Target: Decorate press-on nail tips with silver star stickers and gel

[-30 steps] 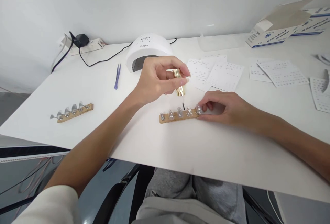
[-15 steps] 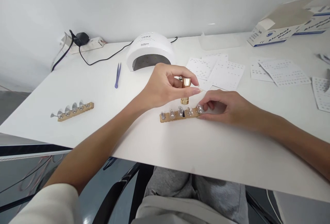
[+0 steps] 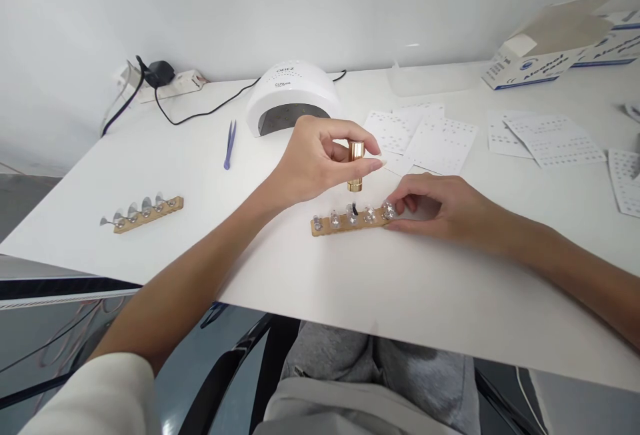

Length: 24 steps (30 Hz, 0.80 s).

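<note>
Separately, the left hand pinches a glossy gold cylinder, the right hand a narrow wooden bar.

White nail lamp: "SUNone" on front; brand line above looks like "OEIEZ", first letter unsure. Open carton, well right of lamp: "Alcohol Pads" in dark blue, plus CE mark. Second carton, farther right of lamp: same wording, partly hidden. Other print too small.
</note>
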Motion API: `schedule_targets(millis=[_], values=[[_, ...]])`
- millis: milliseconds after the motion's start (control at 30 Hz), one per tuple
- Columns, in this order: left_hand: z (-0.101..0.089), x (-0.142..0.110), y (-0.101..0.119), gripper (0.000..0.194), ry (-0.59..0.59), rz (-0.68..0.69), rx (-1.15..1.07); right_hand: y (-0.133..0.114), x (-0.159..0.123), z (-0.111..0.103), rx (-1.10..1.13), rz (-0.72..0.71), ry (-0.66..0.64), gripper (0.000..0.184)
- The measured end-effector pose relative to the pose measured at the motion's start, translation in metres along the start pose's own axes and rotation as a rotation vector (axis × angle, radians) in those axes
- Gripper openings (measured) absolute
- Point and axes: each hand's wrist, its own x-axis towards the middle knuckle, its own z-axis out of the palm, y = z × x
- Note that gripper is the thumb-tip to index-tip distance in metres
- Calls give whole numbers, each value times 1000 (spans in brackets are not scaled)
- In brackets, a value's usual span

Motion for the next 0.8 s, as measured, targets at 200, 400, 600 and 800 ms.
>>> schedule_targets(millis=[200,400,600,800], values=[[-6,4,0,8,57,34,34,0,0,1,-10,-16,13,20],[-14,5,3,5,106,25,-30,0,-1,0,-12,-2,6,21],[-18,7,0,11,2,21,-139,1,-1,-2,-9,-2,-14,21],[-17,5,4,16,-89,-19,-223,2,-1,-4,-14,3,-41,25]])
